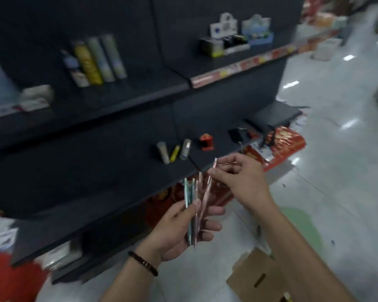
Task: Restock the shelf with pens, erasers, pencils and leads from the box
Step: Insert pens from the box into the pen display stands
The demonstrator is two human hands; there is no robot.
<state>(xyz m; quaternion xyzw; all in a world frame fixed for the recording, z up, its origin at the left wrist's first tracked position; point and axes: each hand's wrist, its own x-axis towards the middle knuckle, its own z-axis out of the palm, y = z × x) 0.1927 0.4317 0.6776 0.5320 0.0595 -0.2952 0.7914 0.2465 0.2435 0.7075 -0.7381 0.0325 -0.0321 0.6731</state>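
Left hand (179, 229) grips a fanned bundle of pens (189, 192) by the lower barrels before the shelf (118, 182), right hand (238, 177) pinching one pink pen (206, 192) near its top; judged light, rigid, slippery, so best held mid-barrel.

I get a dim, motion-blurred view; white reflections glare on the glossy floor (327, 149) at right, the dark shelf (96, 131) swallows detail, and the edges bow.
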